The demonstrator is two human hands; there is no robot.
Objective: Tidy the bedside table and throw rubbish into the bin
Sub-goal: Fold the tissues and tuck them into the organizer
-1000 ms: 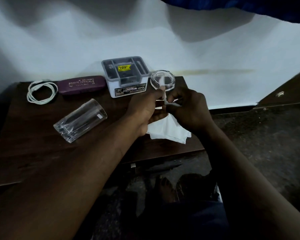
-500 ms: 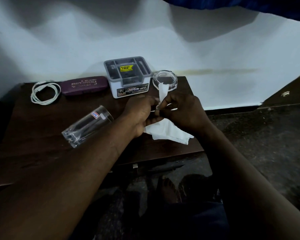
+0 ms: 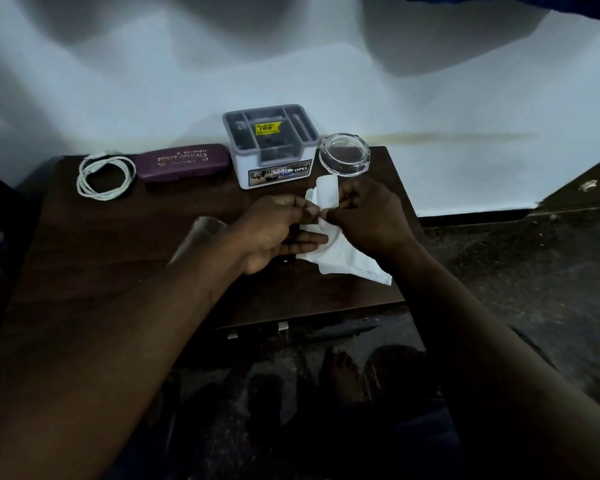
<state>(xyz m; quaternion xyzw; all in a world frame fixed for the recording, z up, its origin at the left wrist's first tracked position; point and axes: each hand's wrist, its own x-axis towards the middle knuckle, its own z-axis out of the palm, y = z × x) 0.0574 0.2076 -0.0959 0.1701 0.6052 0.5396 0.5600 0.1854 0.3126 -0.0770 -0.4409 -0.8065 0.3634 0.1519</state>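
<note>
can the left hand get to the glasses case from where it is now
Probably yes, once it lets go. The left hand is pinching the tissue with the right hand. The glasses case lies at the back of the table, with bare tabletop between it and the hand.

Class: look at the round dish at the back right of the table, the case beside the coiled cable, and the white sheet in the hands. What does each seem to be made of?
Round dish: probably clear glass, see-through with bright rim glints.
Case: maroon, matte, likely plastic or leatherette, with printed lettering.
White sheet: soft tissue paper, limp and creased.
</note>
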